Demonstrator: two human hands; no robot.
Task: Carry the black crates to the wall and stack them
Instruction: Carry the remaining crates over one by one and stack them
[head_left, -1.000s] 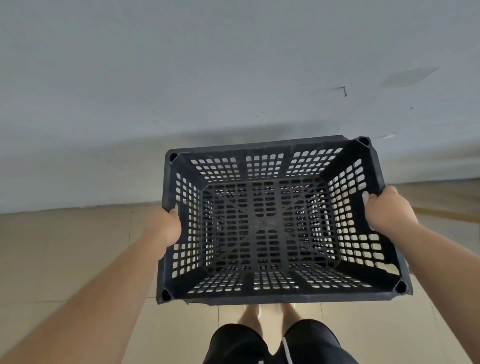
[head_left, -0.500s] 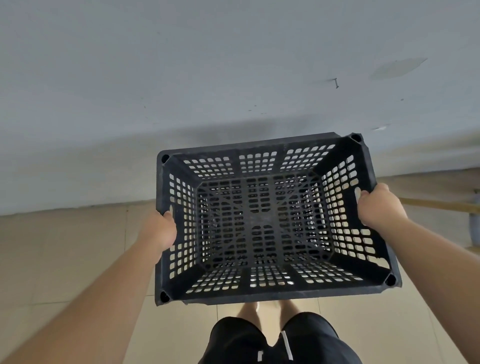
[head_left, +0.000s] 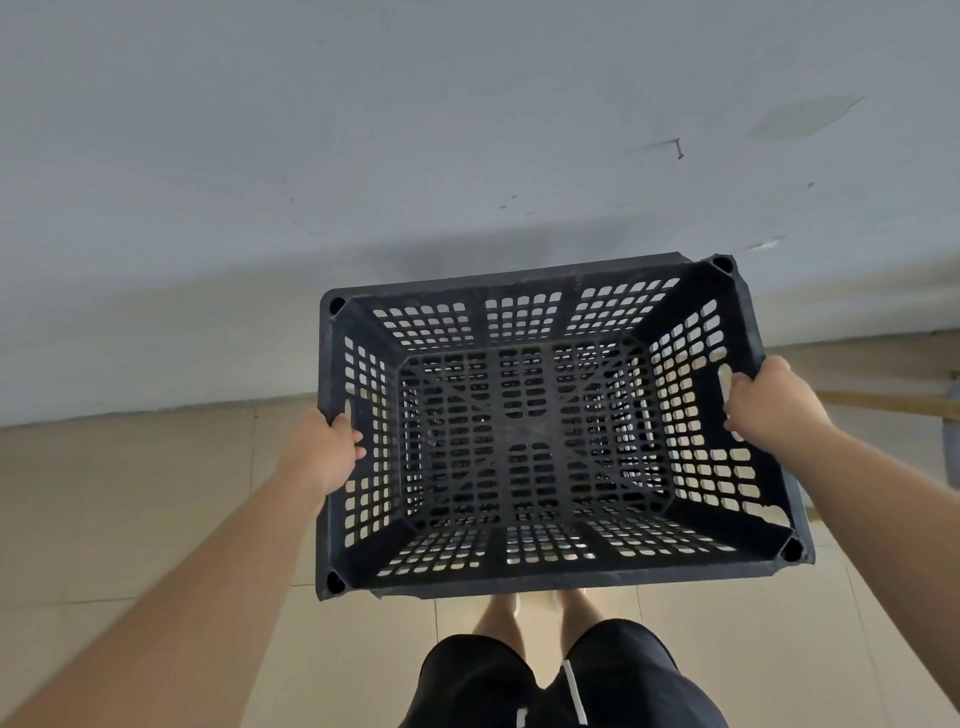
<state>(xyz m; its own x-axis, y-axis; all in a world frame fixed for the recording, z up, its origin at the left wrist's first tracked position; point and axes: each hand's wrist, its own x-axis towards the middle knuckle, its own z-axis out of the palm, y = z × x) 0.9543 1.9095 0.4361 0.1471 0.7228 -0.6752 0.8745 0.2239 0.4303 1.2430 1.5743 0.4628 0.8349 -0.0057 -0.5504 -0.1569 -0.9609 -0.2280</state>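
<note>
I hold one empty black crate (head_left: 524, 436) with perforated walls and floor in front of me, above the floor, its open top facing me. My left hand (head_left: 324, 449) grips the handle slot in its left wall. My right hand (head_left: 769, 402) grips the handle slot in its right wall. The crate's far edge is close to the pale grey wall (head_left: 415, 156), and a shadow of it falls on the wall's foot. No other crate is in view.
Beige floor tiles (head_left: 130, 493) run up to the wall. A wooden strip (head_left: 883, 401) and a grey object (head_left: 950, 441) sit at the right edge. My legs and black shorts (head_left: 545, 680) show below the crate.
The crate has shifted slightly left and lower in view with both hands still gripping it. The wall looks a little nearer, and the wooden strip at the right has come into view.
</note>
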